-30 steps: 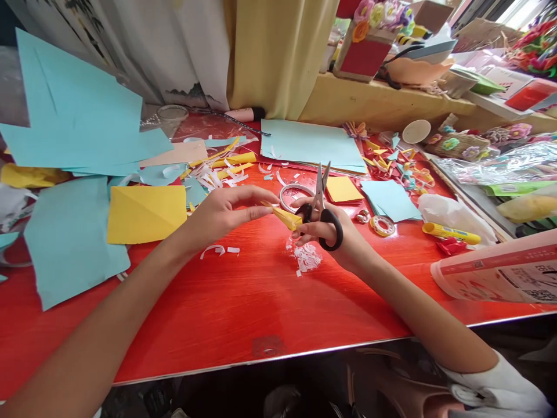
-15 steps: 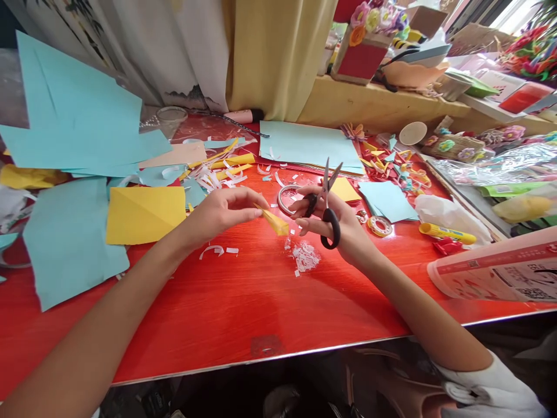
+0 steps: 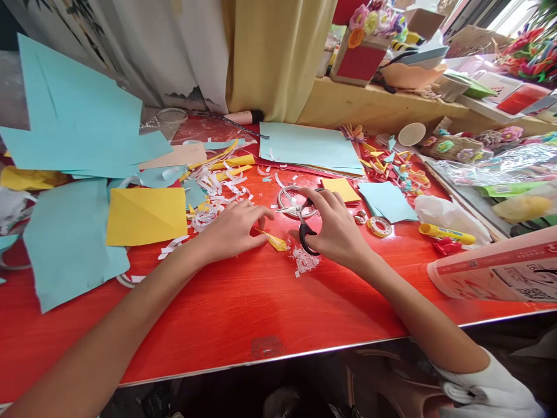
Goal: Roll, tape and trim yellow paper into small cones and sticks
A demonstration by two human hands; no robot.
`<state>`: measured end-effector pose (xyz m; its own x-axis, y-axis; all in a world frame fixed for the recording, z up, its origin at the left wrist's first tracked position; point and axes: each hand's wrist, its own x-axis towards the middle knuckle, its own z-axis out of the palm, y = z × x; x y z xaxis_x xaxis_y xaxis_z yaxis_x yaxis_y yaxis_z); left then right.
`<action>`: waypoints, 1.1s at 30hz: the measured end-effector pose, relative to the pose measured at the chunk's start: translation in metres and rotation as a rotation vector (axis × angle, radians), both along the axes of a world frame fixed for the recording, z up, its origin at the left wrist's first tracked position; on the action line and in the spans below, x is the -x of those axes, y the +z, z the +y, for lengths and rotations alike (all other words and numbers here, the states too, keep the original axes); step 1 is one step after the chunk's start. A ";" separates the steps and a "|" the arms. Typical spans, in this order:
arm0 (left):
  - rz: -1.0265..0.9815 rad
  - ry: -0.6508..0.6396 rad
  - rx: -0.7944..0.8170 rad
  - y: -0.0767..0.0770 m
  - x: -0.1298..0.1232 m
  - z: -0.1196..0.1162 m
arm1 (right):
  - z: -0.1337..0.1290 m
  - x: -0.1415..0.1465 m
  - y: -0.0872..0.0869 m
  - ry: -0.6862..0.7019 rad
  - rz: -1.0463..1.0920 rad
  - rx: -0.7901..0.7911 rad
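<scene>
"What's the left hand (image 3: pixel 230 231) doing?"

"Thumb and forefinger stand apart; the folded yellow paper (image 3: pixel 278 242) lies at the thumb tip, though I can't tell if they touch."

"And the right hand (image 3: pixel 339 229)?"

"Gripping the scissors (image 3: pixel 298 210), blades pointing toward the left fingers."

Both arms reach forward and converge; forearms bare, hands close to each other but not touching. Left forearm (image 3: pixel 148 310) slants inward from the person's left, left wrist (image 3: pixel 198 255) almost straight. Left hand (image 3: pixel 232 231): back up, palm down, fingers loosely bent, left thumb (image 3: pixel 256 239) standing off from the index finger with a visible gap. Right forearm (image 3: pixel 407 299) slants in from the other side, right wrist (image 3: pixel 363 258) roughly in line. Right hand (image 3: pixel 339 229): back up, fingers arched and curled in a grip; thumb partly hidden from where I stand.
</scene>
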<state>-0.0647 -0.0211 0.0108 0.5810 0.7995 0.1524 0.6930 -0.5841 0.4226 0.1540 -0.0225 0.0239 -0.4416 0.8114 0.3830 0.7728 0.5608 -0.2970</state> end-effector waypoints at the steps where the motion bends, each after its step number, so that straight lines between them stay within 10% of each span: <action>1: -0.003 0.005 -0.002 0.001 0.000 0.000 | 0.000 0.000 0.000 -0.022 -0.046 -0.045; 9: -0.023 0.027 0.014 0.009 0.001 -0.001 | 0.000 -0.003 -0.005 -0.081 -0.245 -0.279; 33: 0.056 -0.094 0.033 0.015 0.007 -0.002 | -0.001 -0.001 -0.007 -0.030 -0.301 -0.235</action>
